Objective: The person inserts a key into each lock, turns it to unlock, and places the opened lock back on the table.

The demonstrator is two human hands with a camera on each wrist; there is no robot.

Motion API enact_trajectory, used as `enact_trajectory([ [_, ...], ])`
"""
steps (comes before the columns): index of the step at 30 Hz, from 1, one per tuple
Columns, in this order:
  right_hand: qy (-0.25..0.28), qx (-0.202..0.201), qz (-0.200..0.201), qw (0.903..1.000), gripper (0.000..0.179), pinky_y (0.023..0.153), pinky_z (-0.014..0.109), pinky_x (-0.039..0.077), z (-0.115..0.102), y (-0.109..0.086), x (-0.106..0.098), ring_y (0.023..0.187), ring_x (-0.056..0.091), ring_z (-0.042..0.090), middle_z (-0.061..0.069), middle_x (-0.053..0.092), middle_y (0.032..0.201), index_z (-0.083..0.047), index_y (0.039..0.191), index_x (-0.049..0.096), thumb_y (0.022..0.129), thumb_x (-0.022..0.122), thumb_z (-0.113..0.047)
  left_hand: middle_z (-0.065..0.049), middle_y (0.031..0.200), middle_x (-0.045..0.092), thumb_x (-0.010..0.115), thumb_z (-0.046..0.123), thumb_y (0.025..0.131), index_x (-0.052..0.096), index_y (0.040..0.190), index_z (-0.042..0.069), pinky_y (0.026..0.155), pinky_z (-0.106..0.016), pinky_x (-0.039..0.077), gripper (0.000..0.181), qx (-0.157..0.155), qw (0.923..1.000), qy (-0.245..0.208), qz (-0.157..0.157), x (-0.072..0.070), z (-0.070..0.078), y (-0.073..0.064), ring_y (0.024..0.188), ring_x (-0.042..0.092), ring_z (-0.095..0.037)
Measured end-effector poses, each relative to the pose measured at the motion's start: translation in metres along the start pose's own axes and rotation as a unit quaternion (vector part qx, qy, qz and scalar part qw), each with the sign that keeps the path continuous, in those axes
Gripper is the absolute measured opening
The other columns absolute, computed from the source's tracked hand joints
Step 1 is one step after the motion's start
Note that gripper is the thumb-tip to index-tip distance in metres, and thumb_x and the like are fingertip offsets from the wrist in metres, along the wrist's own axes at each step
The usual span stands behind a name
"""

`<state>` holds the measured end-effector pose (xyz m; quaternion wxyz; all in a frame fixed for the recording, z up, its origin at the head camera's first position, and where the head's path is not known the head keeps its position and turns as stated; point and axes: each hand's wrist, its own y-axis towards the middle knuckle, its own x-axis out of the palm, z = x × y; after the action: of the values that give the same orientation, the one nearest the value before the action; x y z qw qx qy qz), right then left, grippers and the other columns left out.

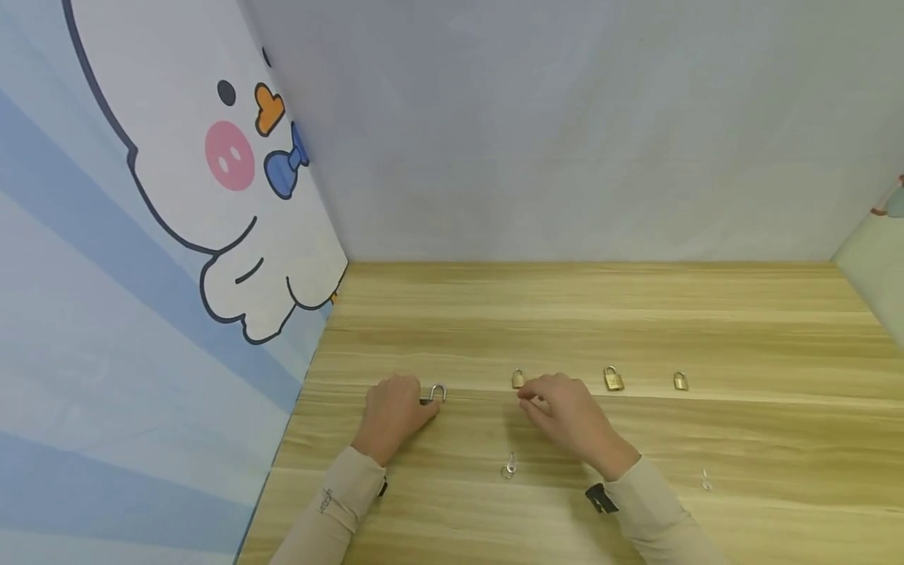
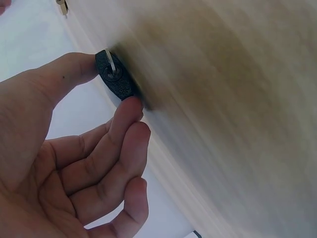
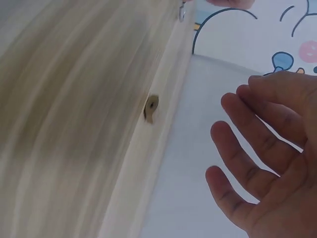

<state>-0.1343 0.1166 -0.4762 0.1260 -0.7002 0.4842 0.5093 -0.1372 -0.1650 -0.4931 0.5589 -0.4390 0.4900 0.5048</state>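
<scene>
My left hand (image 1: pixel 395 412) pinches a black padlock (image 2: pixel 114 74) between thumb and fingers at the left of the table. A key (image 2: pixel 110 60) sticks out of its keyhole, and its silver shackle (image 1: pixel 439 389) stands swung open in the head view. Fingers loosely bent and holding nothing, my right hand (image 1: pixel 565 412) hovers just beside a small brass padlock (image 1: pixel 519 378). That padlock's end with a dark keyhole faces the right wrist camera. Whether the right fingertips touch it in the head view is hard to tell; the right wrist view shows them apart from it.
To the right lie a larger brass padlock (image 1: pixel 613 379) and another small one (image 1: pixel 680 381). Nearer me are keys on a ring (image 1: pixel 508 468) and a small silvery item (image 1: pixel 706 481), likely a key. A cartoon-printed cloth wall (image 1: pixel 176 196) borders the wooden table (image 1: pixel 777 314) at left.
</scene>
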Motion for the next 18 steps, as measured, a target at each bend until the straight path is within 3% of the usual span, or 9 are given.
enact_trajectory([
  [4,-0.098,-0.052,0.05,0.9925,0.016,0.074,0.047,0.051,0.007,-0.005,-0.001,0.08,0.065,0.025,0.004,0.072,0.09,-0.009,0.094,0.073,0.08,0.082,-0.009,0.006,0.048,0.028,0.074,0.047,0.087,0.039,0.055,0.016,0.039,-0.024,0.023,0.057,0.003,1.0,0.008,0.005,0.0,-0.001,-0.002,0.042,0.027,-0.008],
  [6,-0.122,-0.069,0.067,0.9878,0.018,0.075,0.048,0.052,0.009,-0.007,-0.001,0.08,0.065,0.025,0.004,0.072,0.09,-0.009,0.094,0.073,0.08,0.083,-0.009,0.005,0.048,0.029,0.074,0.049,0.087,0.04,0.055,0.016,0.039,-0.024,0.023,0.057,0.005,0.9999,0.011,0.01,0.0,-0.001,-0.003,0.042,0.028,-0.008],
  [12,-0.135,-0.088,0.088,0.983,0.018,0.074,0.048,0.052,0.016,-0.011,-0.001,0.077,0.064,0.025,0.005,0.071,0.087,-0.009,0.093,0.072,0.079,0.083,-0.009,0.005,0.048,0.028,0.071,0.055,0.087,0.038,0.055,0.016,0.039,-0.025,0.024,0.06,0.008,0.9995,0.013,0.028,-0.001,-0.001,-0.005,0.042,0.028,-0.009],
  [18,-0.141,-0.085,0.094,0.9819,0.019,0.072,0.047,0.052,0.02,-0.014,-0.004,0.075,0.063,0.024,0.004,0.07,0.085,-0.009,0.092,0.072,0.078,0.084,-0.009,0.008,0.048,0.017,0.07,0.053,0.088,0.031,0.053,0.018,0.039,-0.025,0.018,0.063,0.029,0.9958,0.025,0.083,-0.007,0.002,0.0,0.043,0.017,-0.007],
])
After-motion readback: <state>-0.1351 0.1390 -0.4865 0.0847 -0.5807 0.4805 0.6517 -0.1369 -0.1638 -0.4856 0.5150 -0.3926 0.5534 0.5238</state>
